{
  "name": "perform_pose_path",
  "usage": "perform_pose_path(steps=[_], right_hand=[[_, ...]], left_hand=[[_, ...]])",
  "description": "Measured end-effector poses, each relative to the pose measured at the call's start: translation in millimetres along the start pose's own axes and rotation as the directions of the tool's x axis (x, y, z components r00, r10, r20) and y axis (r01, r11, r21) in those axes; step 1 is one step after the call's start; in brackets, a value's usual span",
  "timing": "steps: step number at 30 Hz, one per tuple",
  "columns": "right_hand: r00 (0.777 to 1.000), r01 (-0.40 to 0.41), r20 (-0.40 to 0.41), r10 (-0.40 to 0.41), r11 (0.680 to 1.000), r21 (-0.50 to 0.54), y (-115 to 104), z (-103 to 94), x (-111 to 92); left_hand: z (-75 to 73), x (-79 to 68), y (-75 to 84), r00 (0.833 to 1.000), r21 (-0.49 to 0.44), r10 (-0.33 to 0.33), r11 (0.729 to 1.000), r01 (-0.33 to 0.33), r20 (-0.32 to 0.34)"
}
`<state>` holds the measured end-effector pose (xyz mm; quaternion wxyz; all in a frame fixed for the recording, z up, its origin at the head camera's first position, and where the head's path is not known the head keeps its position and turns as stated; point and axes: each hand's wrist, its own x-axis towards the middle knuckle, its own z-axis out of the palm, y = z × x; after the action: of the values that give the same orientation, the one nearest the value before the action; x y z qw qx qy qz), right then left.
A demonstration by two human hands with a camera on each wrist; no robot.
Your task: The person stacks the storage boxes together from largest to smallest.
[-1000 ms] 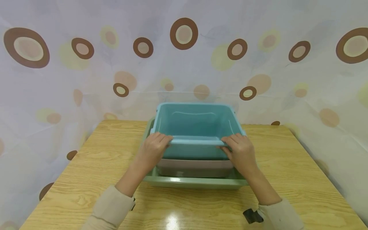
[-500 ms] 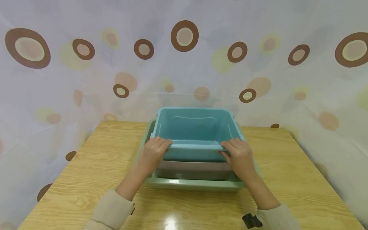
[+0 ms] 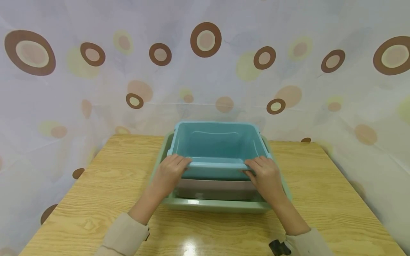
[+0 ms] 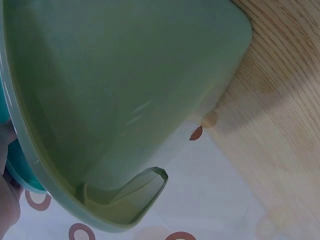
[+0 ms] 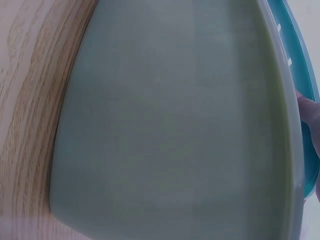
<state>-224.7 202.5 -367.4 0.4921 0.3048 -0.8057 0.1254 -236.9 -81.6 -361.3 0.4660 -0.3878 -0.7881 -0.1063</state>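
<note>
A blue plastic bin [image 3: 216, 142] sits inside a greyish-pink bin [image 3: 217, 190], and both stand within a larger green bin [image 3: 214, 205] on the wooden table. My left hand [image 3: 168, 172] grips the near rim of the blue bin at its left corner, fingers over the edge. At the right corner of that same rim, my right hand [image 3: 264, 176] holds on with its thumb underneath. Both wrist views are mostly filled by the green bin's outer wall [image 4: 130, 80], with the blue bin [image 5: 297, 55] showing past its rim.
The wooden table [image 3: 105, 185] stretches to both sides of the bins. Behind it hangs a pale curtain [image 3: 224, 81] with brown and yellow circles. A black strap [image 3: 279, 248] shows at the right sleeve cuff.
The blue bin has sunk lower into the greyish-pink bin, and both hands have gone down with it. The camera view has shifted slightly.
</note>
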Motion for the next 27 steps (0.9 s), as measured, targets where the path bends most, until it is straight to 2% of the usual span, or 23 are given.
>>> perform_pose_path(steps=[5,27], right_hand=[[1.0,-0.003,0.017,0.003,1.0,0.007,-0.2,0.7,-1.9],[1.0,0.009,0.006,-0.008,1.0,-0.009,-4.6,2.9,-5.6]], left_hand=[[1.1,-1.6,0.4,1.0,0.004,-0.007,1.0,0.007,-0.003],[6.4,-10.6,0.2,1.0,0.006,-0.004,1.0,0.004,-0.015]])
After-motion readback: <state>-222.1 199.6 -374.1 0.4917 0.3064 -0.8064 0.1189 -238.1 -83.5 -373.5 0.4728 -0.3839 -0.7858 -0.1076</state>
